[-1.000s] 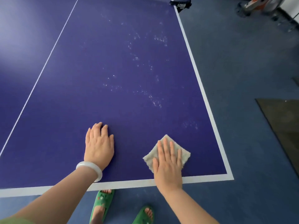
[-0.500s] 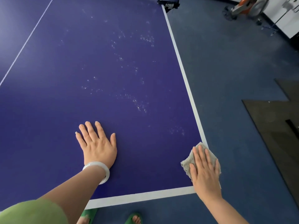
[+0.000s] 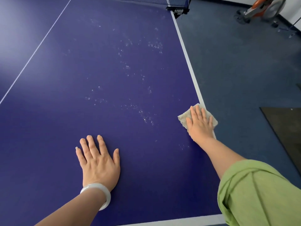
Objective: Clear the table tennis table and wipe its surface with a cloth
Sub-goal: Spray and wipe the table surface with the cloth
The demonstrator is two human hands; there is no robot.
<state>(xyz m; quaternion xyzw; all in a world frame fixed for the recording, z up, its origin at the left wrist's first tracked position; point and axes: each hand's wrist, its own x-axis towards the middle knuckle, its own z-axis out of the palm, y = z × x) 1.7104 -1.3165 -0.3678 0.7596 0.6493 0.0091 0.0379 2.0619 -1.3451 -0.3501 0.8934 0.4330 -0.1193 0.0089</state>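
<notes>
The dark blue table tennis table (image 3: 114, 62) fills most of the view, with whitish speckled marks (image 3: 145, 115) scattered across its right half. My right hand (image 3: 199, 123) lies flat on a folded beige cloth (image 3: 183, 118), pressing it onto the table at the white right sideline. My left hand (image 3: 98, 162) rests palm down on the table with fingers spread, nearer to me and to the left of the cloth. It holds nothing and wears a white bangle at the wrist.
The net and its post clamp (image 3: 178, 9) stand at the far end. Blue floor (image 3: 244, 70) runs along the table's right side, with a dark mat (image 3: 283, 128) on it and an orange and grey machine (image 3: 262, 8) in the far right corner.
My right hand slid the cloth from the near end line out to the right edge, then forward along the sideline. My left hand stayed planted with fingers spreading. The view shifted forward.
</notes>
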